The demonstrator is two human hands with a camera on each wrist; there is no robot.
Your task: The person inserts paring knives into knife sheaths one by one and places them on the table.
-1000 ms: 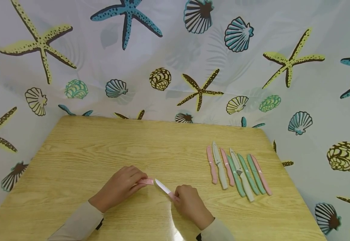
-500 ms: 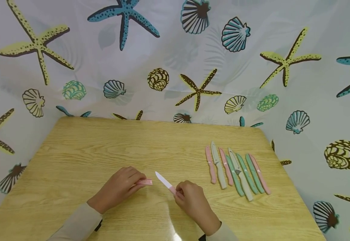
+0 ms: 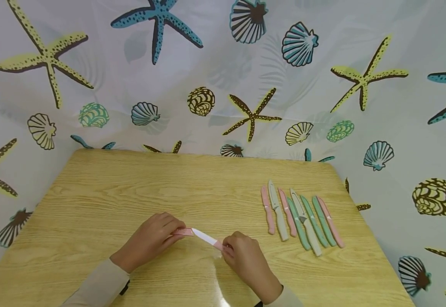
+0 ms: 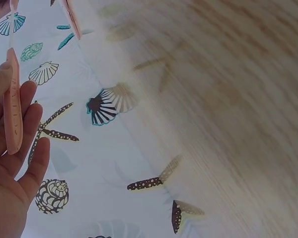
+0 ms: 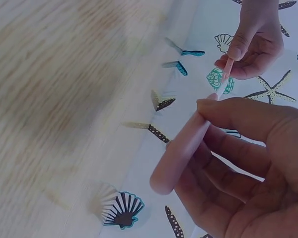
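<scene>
My left hand (image 3: 151,238) pinches a pink knife sheath (image 3: 185,232) between thumb and fingers, its mouth facing right. In the left wrist view this slim sheath (image 4: 13,109) lies along the fingers under the thumb. My right hand (image 3: 246,262) grips a small pink-handled knife (image 3: 204,236) with a white blade pointing left. The blade's tip is right at the sheath's mouth, most of the blade still showing. In the right wrist view, thumb and fingers hold the rounded handle (image 5: 181,153), and blade and sheath line up toward the left hand (image 5: 260,42).
On the right of the wooden table (image 3: 130,183) lies a row of several sheathed knives: pink ones (image 3: 268,211), beige ones (image 3: 278,211) and green ones (image 3: 324,221). A cloth (image 3: 215,55) printed with starfish and shells hangs behind the table and along its sides.
The knife's tip lifted away from the sheath half a second ago, then came down and left to the sheath's mouth. The left hand and sheath have stayed nearly still.
</scene>
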